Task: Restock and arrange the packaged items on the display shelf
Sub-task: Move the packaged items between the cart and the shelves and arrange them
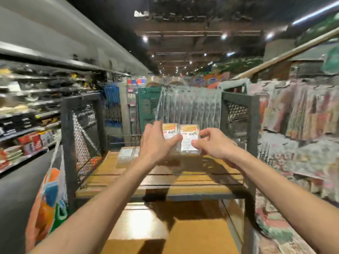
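Currently the placing step is in hand. The left hand (156, 143) and the right hand (212, 145) pinch the outer edges of two clear plastic packs with orange-and-white labels (189, 138), held upright side by side above the wooden slatted shelf with black mesh sides (201, 180). Similar flat clear packs (126, 154) lie at its rear left. Judged next move: lower the pair onto the slats beside them, align, then release.

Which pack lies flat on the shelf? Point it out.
The clear pack beside the left hand, flat on the wooden shelf; the orange-labelled packs are held upright.
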### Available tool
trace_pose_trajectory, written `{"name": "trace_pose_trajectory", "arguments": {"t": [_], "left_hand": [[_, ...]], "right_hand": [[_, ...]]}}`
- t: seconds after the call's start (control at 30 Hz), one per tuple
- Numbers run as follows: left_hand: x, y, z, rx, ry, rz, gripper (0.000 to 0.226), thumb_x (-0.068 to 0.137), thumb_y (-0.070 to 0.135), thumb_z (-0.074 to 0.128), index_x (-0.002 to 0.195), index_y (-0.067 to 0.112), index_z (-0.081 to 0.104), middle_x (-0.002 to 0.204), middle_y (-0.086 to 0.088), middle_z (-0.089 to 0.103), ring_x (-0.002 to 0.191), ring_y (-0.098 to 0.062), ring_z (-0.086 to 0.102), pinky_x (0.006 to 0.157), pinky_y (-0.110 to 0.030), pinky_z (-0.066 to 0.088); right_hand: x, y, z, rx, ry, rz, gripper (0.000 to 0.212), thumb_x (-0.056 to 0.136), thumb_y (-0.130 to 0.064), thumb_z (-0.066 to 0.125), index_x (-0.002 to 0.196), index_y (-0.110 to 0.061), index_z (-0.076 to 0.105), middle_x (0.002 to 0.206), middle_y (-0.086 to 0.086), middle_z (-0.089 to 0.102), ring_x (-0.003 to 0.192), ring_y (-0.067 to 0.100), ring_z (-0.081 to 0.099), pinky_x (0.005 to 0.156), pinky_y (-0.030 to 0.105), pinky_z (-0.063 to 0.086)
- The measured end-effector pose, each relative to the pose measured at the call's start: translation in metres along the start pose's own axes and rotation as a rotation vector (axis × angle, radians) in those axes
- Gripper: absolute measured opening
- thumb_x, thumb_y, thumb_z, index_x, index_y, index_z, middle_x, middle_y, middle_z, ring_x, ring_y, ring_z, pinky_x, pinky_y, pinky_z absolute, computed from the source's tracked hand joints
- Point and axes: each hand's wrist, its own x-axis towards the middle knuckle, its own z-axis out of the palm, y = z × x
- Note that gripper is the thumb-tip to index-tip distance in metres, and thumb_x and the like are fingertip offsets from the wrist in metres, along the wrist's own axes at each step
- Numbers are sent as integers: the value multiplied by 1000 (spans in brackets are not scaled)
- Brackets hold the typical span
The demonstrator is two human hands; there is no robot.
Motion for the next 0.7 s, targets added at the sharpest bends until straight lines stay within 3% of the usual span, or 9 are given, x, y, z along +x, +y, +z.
{"name": "trace_pose_trajectory", "arguments": {"t": [0.07,0.13,0.27,0.4,0.5,0.63,0.7], "left_hand": [[27,4,33,79,-80,-20,56,72,58,70,103,13,56,104,-9,62,97,-28,58,73,-33,41],[45,9,58,157,-151,-36,56,72,54,71,106,13,54,103,-10,64,95,-31,61,76,-34,49],[69,20,96,292,-263,-27,39,77,44,70,92,14,50,101,-12,65,91,-30,61,69,-31,44],[79,23,121,443,-306,12,35,81,39,61,99,10,53,96,-10,58,85,-27,55,71,-33,46],[81,17,132,620,-253,154,40,88,42,52,100,5,59,95,-11,65,92,-29,62,75,-35,50],[87,13,140,911,-179,318,43,93,49,35,79,14,55,81,-6,62,85,-21,52,78,-38,36],[88,15,140,944,-209,330,47,95,49,30,77,14,57,79,-5,60,86,-21,52,82,-40,35]], "right_hand": [[24,12,-14,-171,1,59,18,85,-29,68,79,-14,58,70,5,63,71,21,59,73,35,49],[43,20,-18,-335,-48,131,28,88,-28,63,65,-12,57,64,6,64,65,20,57,61,29,43],[82,40,-12,-474,-84,252,21,87,-7,56,68,-8,49,92,16,72,68,20,58,56,27,43],[104,53,-4,-524,-110,359,20,81,6,59,68,-6,50,78,11,65,71,22,62,36,23,39],[114,59,1,-516,-133,376,17,82,7,64,74,-2,51,95,12,69,84,21,70,44,23,46],[119,62,1,-543,-113,345,26,82,7,63,70,-6,45,73,6,54,79,21,64,38,21,39],[118,66,0,-562,-108,346,26,84,7,61,70,-7,44,76,7,53,75,22,61,36,20,38]]}}
